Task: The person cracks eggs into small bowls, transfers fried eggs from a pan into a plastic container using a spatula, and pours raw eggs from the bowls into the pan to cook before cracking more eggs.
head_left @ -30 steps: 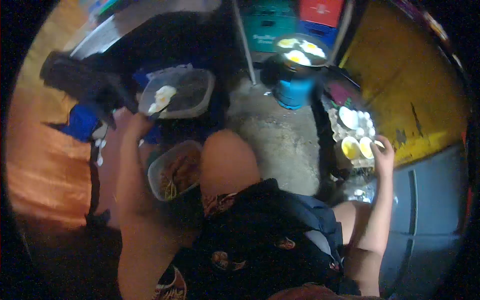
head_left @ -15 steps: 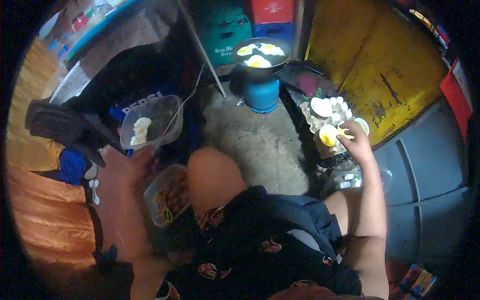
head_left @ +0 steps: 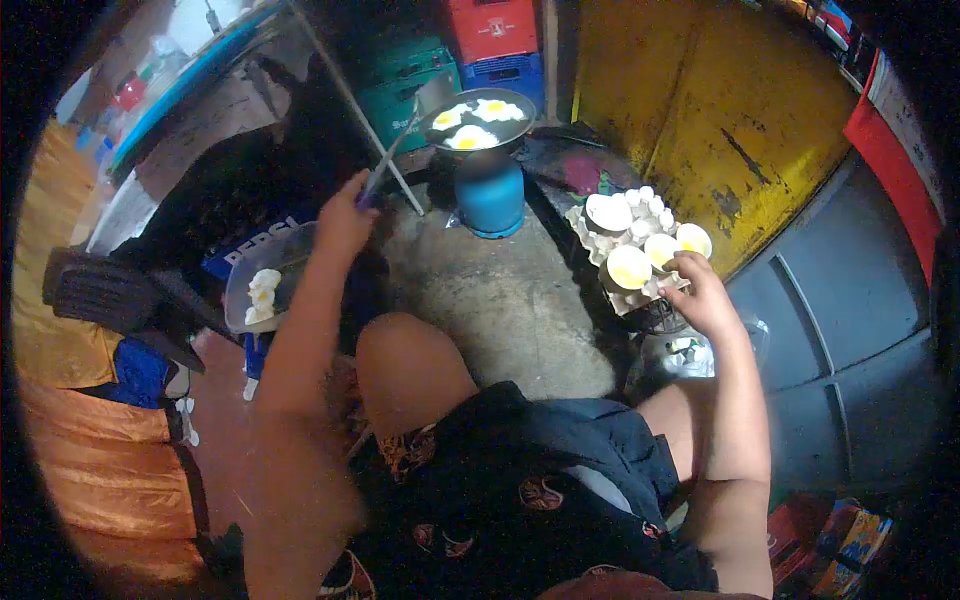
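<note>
Grey was the flat blade of the long turner with a purplish handle (head_left: 376, 182), which the left hand (head_left: 345, 218) held with its fingers closed around the handle. The blade was raised near the left side of the round dark frying pan (head_left: 478, 146), in front of the green plastic crate (head_left: 395, 88). In this pan lay three fried eggs with yellow yolks (head_left: 470, 137), and under it stood the round blue stove body (head_left: 490, 200) on the grey concrete floor (head_left: 470, 300). The right hand (head_left: 703, 298) was at the small white bowl with yellow egg inside (head_left: 660, 250), its fingers bent and the thumb a little apart; I cannot tell if they gripped the rim. This bowl was between two similar bowls (head_left: 629, 268), at the grey cardboard egg tray (head_left: 648, 294). Farther along the tray were a larger white bowl (head_left: 608, 212) and several white eggs in their shells (head_left: 645, 194). Well apart, on the person's left side, a clear plastic container (head_left: 236, 300) held cooked eggs (head_left: 262, 295), partly behind the left forearm. Red and blue crates (head_left: 495, 30) were stacked behind the pan.
</note>
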The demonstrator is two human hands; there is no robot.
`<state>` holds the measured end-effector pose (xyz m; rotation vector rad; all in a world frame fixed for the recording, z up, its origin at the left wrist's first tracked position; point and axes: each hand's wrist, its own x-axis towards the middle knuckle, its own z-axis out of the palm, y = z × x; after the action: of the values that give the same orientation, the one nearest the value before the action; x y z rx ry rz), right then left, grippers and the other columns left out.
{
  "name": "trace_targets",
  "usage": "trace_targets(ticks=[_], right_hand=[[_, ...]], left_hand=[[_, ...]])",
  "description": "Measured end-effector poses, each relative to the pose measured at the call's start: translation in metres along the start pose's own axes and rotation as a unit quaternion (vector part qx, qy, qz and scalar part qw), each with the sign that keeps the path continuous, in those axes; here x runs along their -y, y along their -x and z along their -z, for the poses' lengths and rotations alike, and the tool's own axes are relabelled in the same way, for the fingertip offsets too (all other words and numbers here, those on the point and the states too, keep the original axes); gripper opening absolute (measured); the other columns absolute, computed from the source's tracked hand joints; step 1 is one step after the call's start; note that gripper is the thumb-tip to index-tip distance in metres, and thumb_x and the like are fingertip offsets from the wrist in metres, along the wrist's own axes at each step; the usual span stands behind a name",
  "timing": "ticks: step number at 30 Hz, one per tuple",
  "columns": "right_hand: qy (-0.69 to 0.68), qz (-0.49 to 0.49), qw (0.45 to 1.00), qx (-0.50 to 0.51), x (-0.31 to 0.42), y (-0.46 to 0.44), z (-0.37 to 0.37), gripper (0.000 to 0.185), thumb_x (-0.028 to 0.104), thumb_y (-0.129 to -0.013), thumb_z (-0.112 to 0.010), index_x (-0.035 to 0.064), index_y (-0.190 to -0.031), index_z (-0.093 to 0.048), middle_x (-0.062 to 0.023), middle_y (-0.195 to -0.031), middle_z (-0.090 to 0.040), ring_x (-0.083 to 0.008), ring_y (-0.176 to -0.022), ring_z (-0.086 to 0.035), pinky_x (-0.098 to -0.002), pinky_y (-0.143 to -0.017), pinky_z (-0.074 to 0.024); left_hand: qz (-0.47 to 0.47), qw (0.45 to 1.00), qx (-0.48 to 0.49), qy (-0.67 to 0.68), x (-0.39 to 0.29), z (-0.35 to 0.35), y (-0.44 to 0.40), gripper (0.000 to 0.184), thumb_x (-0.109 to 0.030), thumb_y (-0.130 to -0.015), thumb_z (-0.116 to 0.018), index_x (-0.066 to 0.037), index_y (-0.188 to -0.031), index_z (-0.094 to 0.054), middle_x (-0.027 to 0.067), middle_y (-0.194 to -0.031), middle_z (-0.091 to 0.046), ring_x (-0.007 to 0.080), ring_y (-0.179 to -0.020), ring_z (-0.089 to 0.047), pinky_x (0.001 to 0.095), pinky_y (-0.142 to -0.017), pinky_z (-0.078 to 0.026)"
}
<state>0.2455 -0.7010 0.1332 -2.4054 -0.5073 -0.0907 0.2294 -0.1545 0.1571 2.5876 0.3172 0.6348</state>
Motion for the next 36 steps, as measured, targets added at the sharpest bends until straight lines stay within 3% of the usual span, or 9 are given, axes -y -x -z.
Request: trace_targets(ticks=[1,4,5,8,11,14,17,32,36], right_hand=[[0.008,0.003,1.000,0.001,-0.002,0.002,0.001,0.037,0.013,-0.075,-0.077,0.0023,-0.108,-0.063,-0.0174,-0.121,-0.058,-0.0347,-0.116,-0.055,-0.0394,-0.100,-0.0438],[0.028,0.011,1.000,0.003,-0.011,0.007,0.006,0.038,0.013,-0.075,-0.077,0.0010,-0.108,-0.063,-0.0176,-0.121,-0.057,-0.0350,-0.115,-0.055,-0.0395,-0.101,-0.0434],[0.033,0.013,0.999,0.004,-0.014,0.009,0.007,0.038,0.014,-0.075,-0.077,0.0006,-0.108,-0.062,-0.0175,-0.121,-0.057,-0.0351,-0.116,-0.055,-0.0395,-0.101,-0.0432],[0.022,0.002,0.999,0.023,-0.013,0.010,0.012,0.038,0.014,-0.075,-0.077,0.0001,-0.108,-0.062,-0.0177,-0.122,-0.056,-0.0350,-0.117,-0.054,-0.0393,-0.102,-0.0422],[0.015,-0.009,0.999,0.029,-0.013,0.012,0.014,0.038,0.014,-0.075,-0.077,0.0003,-0.108,-0.062,-0.0180,-0.123,-0.056,-0.0348,-0.119,-0.053,-0.0392,-0.104,-0.0413],[0.022,-0.005,0.999,0.023,-0.014,0.012,0.014,0.038,0.014,-0.075,-0.077,0.0006,-0.108,-0.063,-0.0181,-0.123,-0.056,-0.0348,-0.119,-0.052,-0.0395,-0.104,-0.0413],[0.030,0.007,0.999,0.022,-0.015,0.012,0.012,0.038,0.014,-0.075,-0.076,0.0009,-0.108,-0.063,-0.0178,-0.123,-0.056,-0.0346,-0.119,-0.052,-0.0398,-0.103,-0.0419],[0.028,-0.002,0.998,0.063,-0.014,0.011,0.006,0.037,0.015,-0.077,-0.076,0.0042,-0.111,-0.064,-0.0163,-0.121,-0.057,-0.0331,-0.117,-0.054,-0.0388,-0.101,-0.0442],[0.041,-0.019,0.995,0.086,-0.011,0.009,0.005,0.039,0.017,-0.078,-0.076,0.0049,-0.112,-0.064,-0.0166,-0.122,-0.057,-0.0334,-0.117,-0.054,-0.0387,-0.101,-0.0436]], left_hand=[[-0.057,0.989,-0.046,-0.128,0.008,-0.001,-0.009,0.054,-0.013,-0.085,-0.066,-0.027,-0.136,-0.053,0.0159,-0.099,-0.066,0.0338,-0.083,-0.067,0.0434,-0.072,-0.056],[0.001,0.954,-0.023,-0.299,-0.033,0.031,-0.018,0.047,-0.015,-0.087,-0.061,-0.033,-0.130,-0.059,0.0161,-0.107,-0.065,0.0384,-0.095,-0.065,0.0479,-0.084,-0.053],[-0.017,0.939,-0.018,-0.342,-0.034,0.036,-0.023,0.040,-0.017,-0.088,-0.056,-0.033,-0.125,-0.063,0.0150,-0.107,-0.065,0.0356,-0.101,-0.064,0.0488,-0.083,-0.052],[-0.093,0.911,-0.066,-0.396,-0.041,0.043,-0.034,0.036,-0.017,-0.086,-0.056,-0.032,-0.117,-0.068,0.0128,-0.106,-0.065,0.0324,-0.102,-0.063,0.0476,-0.081,-0.052],[-0.115,0.888,-0.027,-0.445,-0.063,0.051,-0.043,0.030,-0.018,-0.087,-0.053,-0.031,-0.108,-0.071,0.0105,-0.104,-0.065,0.0295,-0.101,-0.063,0.0453,-0.079,-0.052],[-0.162,0.865,-0.005,-0.475,-0.071,0.055,-0.054,0.032,-0.022,-0.093,-0.048,-0.030,-0.117,-0.068,0.0120,-0.109,-0.065,0.0310,-0.105,-0.063,0.0457,-0.084,-0.053],[-0.209,0.868,-0.064,-0.447,-0.057,0.045,-0.063,0.026,-0.019,-0.088,-0.052,-0.029,-0.102,-0.071,0.0085,-0.101,-0.065,0.0286,-0.099,-0.063,0.0443,-0.078,-0.052],[-0.095,0.927,-0.005,-0.364,-0.068,0.023,-0.052,0.029,-0.021,-0.089,-0.052,-0.031,-0.110,-0.071,0.0085,-0.101,-0.065,0.0294,-0.100,-0.063,0.0459,-0.081,-0.051],[-0.107,0.903,-0.030,-0.415,-0.065,0.038,-0.054,0.030,-0.020,-0.089,-0.052,-0.031,-0.110,-0.071,0.0084,-0.102,-0.065,0.0290,-0.100,-0.063,0.0469,-0.081,-0.050]])
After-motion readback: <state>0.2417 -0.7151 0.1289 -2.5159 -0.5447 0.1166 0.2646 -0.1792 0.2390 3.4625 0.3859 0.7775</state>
